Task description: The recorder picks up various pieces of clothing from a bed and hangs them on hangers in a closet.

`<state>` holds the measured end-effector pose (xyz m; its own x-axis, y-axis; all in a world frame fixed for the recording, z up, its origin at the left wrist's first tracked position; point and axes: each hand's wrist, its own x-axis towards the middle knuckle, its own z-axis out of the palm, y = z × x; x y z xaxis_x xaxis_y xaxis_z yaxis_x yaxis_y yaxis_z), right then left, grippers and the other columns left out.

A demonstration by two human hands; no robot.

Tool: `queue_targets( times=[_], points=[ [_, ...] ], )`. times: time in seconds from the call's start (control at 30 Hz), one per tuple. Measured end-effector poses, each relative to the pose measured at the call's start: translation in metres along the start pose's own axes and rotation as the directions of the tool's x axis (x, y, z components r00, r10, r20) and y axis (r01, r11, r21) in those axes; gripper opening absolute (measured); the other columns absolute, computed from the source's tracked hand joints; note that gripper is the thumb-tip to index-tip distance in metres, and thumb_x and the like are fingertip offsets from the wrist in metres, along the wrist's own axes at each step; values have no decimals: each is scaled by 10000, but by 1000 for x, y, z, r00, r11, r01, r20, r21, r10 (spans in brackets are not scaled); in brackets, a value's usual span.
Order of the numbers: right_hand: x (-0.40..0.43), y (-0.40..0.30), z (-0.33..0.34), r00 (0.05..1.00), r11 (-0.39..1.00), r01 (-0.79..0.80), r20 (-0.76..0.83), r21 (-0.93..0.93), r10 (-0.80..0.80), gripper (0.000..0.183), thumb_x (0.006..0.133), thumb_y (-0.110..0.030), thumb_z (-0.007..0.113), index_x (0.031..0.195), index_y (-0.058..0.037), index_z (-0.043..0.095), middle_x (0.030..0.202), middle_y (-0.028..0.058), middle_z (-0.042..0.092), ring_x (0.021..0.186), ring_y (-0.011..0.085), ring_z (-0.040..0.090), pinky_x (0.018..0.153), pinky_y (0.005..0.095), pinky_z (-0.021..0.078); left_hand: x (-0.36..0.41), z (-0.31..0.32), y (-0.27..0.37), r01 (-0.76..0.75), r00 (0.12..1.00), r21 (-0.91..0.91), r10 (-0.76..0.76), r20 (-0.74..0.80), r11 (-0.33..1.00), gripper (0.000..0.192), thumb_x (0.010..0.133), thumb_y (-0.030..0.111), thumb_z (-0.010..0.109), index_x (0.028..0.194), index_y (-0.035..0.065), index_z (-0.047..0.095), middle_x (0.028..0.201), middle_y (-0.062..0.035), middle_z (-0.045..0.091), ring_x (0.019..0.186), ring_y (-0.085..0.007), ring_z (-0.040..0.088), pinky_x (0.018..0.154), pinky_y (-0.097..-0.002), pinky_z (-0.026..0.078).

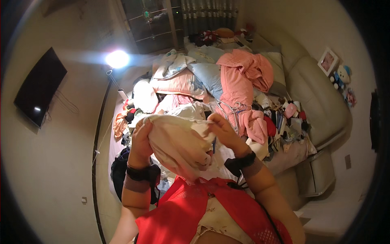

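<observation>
Between my hands hangs a thin cream-coloured cloth garment (179, 140), held up by its upper edge over the bed. My left hand (141, 138) grips its left corner, thumb on top. The fingers of my right hand (224, 129) pinch its right end. Black straps circle both wrists. Beyond the garment, white clothes (192, 110) lie heaped on the bed, with white wire hangers (234, 111) to their right. The hangers rest against a pink quilted blanket (236, 85). The garment hides part of the heap beneath it.
Pillows (207, 76) lie farther up the bed. A bright lamp (117, 59) stands at the left. Small clothes (285, 122) are piled on the right, beside the padded headboard (317, 97). A black garment (118, 167) hangs at the bed's near left edge. A television (41, 88) is on the left wall.
</observation>
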<state>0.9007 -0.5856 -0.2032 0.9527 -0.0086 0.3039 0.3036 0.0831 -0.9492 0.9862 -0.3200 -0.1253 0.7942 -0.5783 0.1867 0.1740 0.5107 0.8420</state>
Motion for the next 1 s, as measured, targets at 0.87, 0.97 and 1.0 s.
queue_targets(
  times=[0.87,0.97,1.0],
  points=[
    [22,-26,18,987,980,-101,-143,-170,77,42,890,-45,612,920,-20,600,755,-24,577,682,27,501,598,195,400,32,4,-40,3,1000,452,6,-20,892,250,930,128,383,973,20,605,836,-13,564,730,-91,519,683,-233,438],
    [12,10,-3,988,833,-120,-143,-539,50,105,825,-62,595,911,-5,616,760,39,619,694,85,552,638,253,454,29,14,-25,81,990,297,-42,-135,951,242,937,145,396,927,24,606,824,-9,561,713,-88,509,658,-239,437],
    [8,19,-11,984,812,-151,-165,-564,68,171,795,-122,582,902,5,628,762,90,635,711,133,585,675,300,482,27,20,-15,178,964,154,-141,-226,972,216,935,150,429,909,27,604,801,0,561,689,-88,506,641,-245,440]
  ],
)
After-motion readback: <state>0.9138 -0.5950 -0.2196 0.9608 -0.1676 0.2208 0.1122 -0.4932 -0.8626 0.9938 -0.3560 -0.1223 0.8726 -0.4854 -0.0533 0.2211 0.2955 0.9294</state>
